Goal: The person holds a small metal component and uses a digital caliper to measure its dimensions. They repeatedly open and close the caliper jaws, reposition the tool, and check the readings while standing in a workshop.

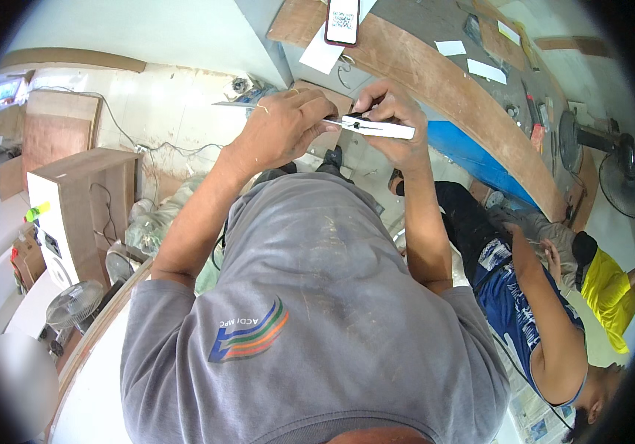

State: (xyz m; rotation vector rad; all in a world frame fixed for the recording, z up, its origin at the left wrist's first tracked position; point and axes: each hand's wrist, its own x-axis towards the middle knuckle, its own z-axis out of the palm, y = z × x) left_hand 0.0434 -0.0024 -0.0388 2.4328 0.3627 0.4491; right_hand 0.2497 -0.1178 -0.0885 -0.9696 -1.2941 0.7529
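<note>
My right hand (pixel 398 122) grips a white hand tool (pixel 381 127) with a black part on top and a slot near its left end. A thin pale strip (pixel 233 104), seen almost edge-on, is pinched in my left hand (pixel 289 119). It juts out past the left of that hand, and on the other side a thin edge meets the slotted end of the tool. Both hands are raised in front of my body, close together. The fingers hide most of the strip, so its full shape is unclear.
A curved wooden counter (pixel 450 100) holds a phone (pixel 343 21) showing a printed-style code, white pieces (pixel 486 71) and tools. People in blue (pixel 522 311) and yellow (pixel 608 294) are at the right. A wooden cabinet (pixel 84 205), a fan (pixel 76 304) and cables (pixel 178 147) are at the left.
</note>
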